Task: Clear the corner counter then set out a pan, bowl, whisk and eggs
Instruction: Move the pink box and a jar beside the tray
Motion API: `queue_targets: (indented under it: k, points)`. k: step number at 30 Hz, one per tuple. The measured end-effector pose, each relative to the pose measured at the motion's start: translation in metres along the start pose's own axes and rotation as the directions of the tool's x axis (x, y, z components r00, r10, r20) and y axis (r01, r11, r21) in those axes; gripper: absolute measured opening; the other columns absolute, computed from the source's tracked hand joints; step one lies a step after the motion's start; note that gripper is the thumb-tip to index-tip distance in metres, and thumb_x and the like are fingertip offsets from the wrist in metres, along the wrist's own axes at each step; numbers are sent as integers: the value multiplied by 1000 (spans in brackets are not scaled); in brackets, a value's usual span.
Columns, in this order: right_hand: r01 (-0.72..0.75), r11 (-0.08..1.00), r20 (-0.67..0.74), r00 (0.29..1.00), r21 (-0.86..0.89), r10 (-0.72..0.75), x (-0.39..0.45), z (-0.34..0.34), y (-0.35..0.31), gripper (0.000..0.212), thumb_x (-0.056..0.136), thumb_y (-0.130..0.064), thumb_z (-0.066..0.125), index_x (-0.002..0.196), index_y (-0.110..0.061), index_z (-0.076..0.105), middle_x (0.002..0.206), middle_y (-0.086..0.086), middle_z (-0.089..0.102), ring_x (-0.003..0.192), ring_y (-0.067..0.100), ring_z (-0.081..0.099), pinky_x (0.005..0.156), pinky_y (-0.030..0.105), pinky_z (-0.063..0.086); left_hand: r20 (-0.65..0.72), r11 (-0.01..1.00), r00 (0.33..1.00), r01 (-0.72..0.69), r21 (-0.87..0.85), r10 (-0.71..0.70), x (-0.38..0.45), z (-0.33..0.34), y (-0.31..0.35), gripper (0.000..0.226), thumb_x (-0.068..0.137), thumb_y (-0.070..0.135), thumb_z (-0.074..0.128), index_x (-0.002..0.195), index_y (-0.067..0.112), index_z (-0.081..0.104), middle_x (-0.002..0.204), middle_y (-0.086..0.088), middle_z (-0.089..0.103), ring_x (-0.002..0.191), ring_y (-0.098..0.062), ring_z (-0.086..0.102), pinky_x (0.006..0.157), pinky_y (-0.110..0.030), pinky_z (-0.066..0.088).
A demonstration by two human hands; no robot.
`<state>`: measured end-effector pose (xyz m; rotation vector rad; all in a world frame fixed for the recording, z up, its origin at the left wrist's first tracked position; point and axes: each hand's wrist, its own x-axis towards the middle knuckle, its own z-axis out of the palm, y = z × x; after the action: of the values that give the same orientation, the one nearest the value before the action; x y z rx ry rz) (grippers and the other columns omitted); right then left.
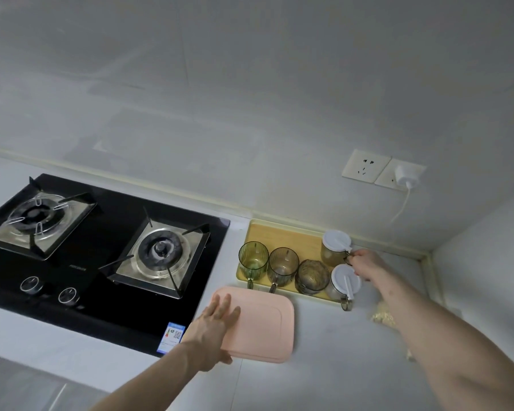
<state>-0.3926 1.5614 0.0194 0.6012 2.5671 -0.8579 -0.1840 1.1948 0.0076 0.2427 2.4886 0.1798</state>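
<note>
Now the left hand (212, 324) lies flat on the pink board (261, 324), while the right hand's (365, 262) grip pinches a lidded jar's (334, 247) handle.

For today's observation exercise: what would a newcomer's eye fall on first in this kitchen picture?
Probably the pink cutting board at the counter's front edge, with the left hand flat on it. Next, the yellow tray towards the corner, carrying three glass mugs and two white-lidded jars; the right hand reaches to the far jar. The black two-burner stove fills the left side.
</note>
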Motion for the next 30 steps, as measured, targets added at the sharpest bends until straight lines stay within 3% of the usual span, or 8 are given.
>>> queue_targets:
  k: [7,12,18,22,26,30]
  points:
    - [-34,993,5,999,-110,35,15,11,0,23,97,-19,56,113,-13,72,93,13,65,63,26,55,50,23,37,10,1000,1000,21,-11,-21,3,3,1,109,90,42,73,161,31,-9,165,-1,-30,154,-28,-23,127,-48,13]
    - [-43,980,-29,999,-193,39,17,9,0,29,98,-19,54,119,-9,71,117,17,70,90,32,63,72,29,46,8,1000,1000,22,-18,-22,3,4,1,109,90,42,73,161,31,-8,166,-2,-29,154,-28,-23,127,-48,10]
    - [-69,964,-40,997,-257,61,16,7,8,32,100,-19,52,123,-7,70,114,16,70,84,28,54,72,29,42,9,1000,1000,10,-1,-10,3,3,0,110,90,43,73,161,30,-9,166,-2,-29,154,-28,-23,127,-47,14]
    - [-74,987,-65,996,-141,66,7,6,9,31,98,-21,56,122,-8,71,121,18,70,89,30,58,80,32,48,6,1000,1000,5,5,-5,3,3,0,110,89,44,73,161,29,-9,166,-3,-29,154,-28,-24,127,-46,15]
    - [8,989,-217,976,146,24,-34,11,2,37,96,-8,51,132,-11,59,136,12,60,123,33,57,96,36,44,1,1000,1000,1,10,-1,3,4,-1,110,89,44,73,161,29,-9,166,-3,-29,154,-27,-23,127,-46,14]
    - [262,938,-341,924,225,-176,-99,34,-3,42,90,1,48,121,-25,61,122,-4,58,100,17,58,88,33,45,-6,1000,1000,-1,3,1,2,5,0,110,89,44,73,161,29,-9,166,-2,-29,154,-27,-23,128,-45,14]
